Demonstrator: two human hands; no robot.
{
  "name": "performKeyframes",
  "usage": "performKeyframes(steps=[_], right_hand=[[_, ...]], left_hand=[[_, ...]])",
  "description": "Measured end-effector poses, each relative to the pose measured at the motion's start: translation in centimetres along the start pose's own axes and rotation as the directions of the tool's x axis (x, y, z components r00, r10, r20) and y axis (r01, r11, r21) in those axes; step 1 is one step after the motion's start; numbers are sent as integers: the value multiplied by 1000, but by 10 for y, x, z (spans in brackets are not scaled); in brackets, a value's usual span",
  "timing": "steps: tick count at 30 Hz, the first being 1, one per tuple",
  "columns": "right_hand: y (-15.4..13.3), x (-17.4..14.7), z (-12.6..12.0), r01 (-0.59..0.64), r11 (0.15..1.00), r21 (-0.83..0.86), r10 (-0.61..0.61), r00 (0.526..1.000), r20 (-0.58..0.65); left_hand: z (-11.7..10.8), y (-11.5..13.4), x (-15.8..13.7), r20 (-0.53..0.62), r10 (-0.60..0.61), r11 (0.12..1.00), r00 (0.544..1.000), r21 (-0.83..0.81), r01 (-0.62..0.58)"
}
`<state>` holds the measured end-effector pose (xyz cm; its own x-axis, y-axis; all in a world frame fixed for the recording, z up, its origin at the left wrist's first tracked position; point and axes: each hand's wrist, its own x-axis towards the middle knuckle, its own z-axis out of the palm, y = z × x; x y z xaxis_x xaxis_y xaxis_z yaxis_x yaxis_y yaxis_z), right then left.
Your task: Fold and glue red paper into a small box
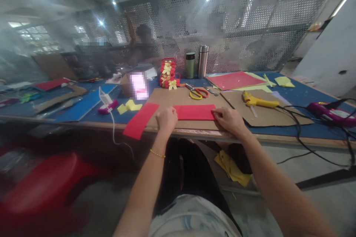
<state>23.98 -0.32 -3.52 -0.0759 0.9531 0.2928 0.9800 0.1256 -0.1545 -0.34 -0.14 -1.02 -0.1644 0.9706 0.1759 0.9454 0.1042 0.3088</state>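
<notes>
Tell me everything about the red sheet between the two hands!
The red sheet is a flat, plain rectangle, thin like felt or foam. It lies longways on a brown cardboard at the table's near edge. The left hand rests at its left end and the right hand presses fingertips on its right end. It looks smooth, uncut and unfolded.

Felt strip [194,112] on cardboard sheet [180,100] at near edge of table [278,139]. Second strip [140,119] left, overhanging edge. Scissors [197,92] behind. Glue gun [257,101] right. Two flasks [197,64] far behind.
</notes>
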Motion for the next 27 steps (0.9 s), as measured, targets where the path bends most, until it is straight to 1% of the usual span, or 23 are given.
performKeyframes(steps=[12, 20, 27], right_hand=[[1, 0, 2, 13, 1000, -11, -14, 1000, -18], [5, 3, 12, 26, 1000, -8, -26, 999, -29], [5, 3, 13, 39, 999, 7, -39, 997, -59]], left_hand=[[-2, 1, -2, 20, 10, 1000, 1000, 17, -10], [1, 2, -7, -7, 32, 997, 999, 64, -31], [1, 2, -8, -20, 37, 996, 999, 85, -36]])
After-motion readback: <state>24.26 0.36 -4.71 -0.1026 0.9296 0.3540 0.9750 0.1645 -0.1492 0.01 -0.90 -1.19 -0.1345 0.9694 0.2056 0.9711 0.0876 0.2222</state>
